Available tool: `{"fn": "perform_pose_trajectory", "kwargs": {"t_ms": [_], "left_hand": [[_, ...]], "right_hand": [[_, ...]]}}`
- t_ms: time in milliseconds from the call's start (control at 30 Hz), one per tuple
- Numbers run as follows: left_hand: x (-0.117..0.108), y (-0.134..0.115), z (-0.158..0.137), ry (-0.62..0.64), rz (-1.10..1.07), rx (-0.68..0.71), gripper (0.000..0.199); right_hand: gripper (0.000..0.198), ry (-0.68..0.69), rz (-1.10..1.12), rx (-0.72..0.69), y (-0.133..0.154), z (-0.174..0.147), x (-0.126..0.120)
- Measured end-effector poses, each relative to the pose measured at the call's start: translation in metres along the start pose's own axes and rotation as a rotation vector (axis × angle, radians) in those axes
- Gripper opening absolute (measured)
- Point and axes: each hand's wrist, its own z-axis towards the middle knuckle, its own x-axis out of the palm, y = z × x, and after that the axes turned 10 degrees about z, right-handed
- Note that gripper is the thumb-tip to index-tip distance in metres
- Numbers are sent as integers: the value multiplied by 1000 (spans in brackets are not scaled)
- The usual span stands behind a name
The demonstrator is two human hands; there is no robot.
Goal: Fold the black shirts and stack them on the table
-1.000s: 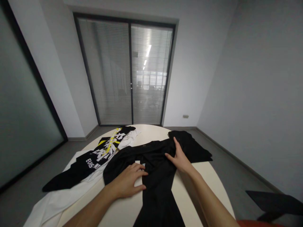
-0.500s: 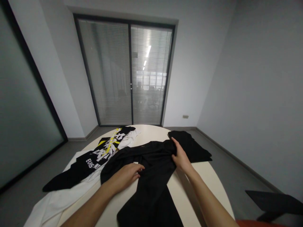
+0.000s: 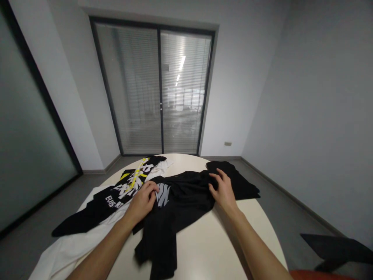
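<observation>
A black shirt (image 3: pixel 190 202) lies spread across the middle of the table, with a grey striped print showing at its left side. My left hand (image 3: pixel 143 200) is closed on the shirt's left edge, beside that print. Over at the shirt's right edge, my right hand (image 3: pixel 224 194) has its fingers apart and curved, the tips at or just above the cloth. The lower part of the shirt hangs toward me in loose folds, slightly blurred at the lower left.
To the left, a black garment with white and yellow print (image 3: pixel 125 190) lies over a white garment (image 3: pixel 70 245). A folded black garment (image 3: pixel 240 182) rests at the right on the round pale table (image 3: pixel 204 249). A dark chair part (image 3: pixel 338 249) stands at the lower right.
My left hand has moved left and up, taking the shirt's edge and uncovering the grey print. The shirt's lower part has shifted left. My right hand's fingers have spread from their hold.
</observation>
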Motion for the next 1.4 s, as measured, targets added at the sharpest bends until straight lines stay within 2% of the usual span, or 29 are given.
{"fn": "perform_pose_trajectory", "kwargs": {"t_ms": [67,100,133,200,233,267,333,400,467,567,700,767,867,933,1000,1033,1100,1200,1267,1300,1400], "left_hand": [[6,3,-1,-9,-24,17,20],[8,4,-2,3,-41,32,23],[10,5,-3,24,-59,49,28],[11,4,-7,89,-92,83,41],[10,2,-8,120,-100,94,46],[9,1,-10,146,-102,100,50],[7,-2,-10,171,-90,95,51],[6,-1,-8,157,-65,62,42],[8,3,-6,127,-38,14,28],[12,15,-3,50,-8,-74,26],[17,31,-3,-54,30,-200,28],[19,35,-4,-73,47,-227,29],[20,33,-5,-90,77,-231,31],[18,24,-5,-113,122,-203,29],[14,10,-4,-111,161,-136,27],[11,1,-5,-80,158,-82,26],[5,-16,-7,64,85,65,27],[4,-34,-15,357,-51,298,48],[7,-38,-20,485,-92,347,59],[9,-39,-21,518,-105,339,57],[15,-38,-21,533,-118,301,26]], "right_hand": [[32,90,5,-68,30,-3,3],[31,180,41,-114,45,-5,5],[31,325,100,-170,59,-9,7],[47,641,204,-261,79,-17,14],[55,758,218,-283,85,-21,18],[55,840,212,-289,88,-25,22],[36,905,184,-271,88,-28,27],[16,877,218,-206,81,-27,27],[18,795,312,-100,73,-22,21],[24,573,446,42,59,-9,8],[22,239,561,150,34,6,-10],[25,108,534,221,18,11,-17],[27,-50,332,309,-5,13,-23],[29,-84,203,292,-16,13,-25],[32,-36,152,254,-18,12,-25],[33,12,147,247,-16,12,-24],[33,106,141,253,-9,10,-23],[30,163,140,245,-2,8,-21],[29,123,158,258,-5,8,-21],[28,81,184,275,-10,9,-21],[23,-97,339,350,-29,13,-23]]}}
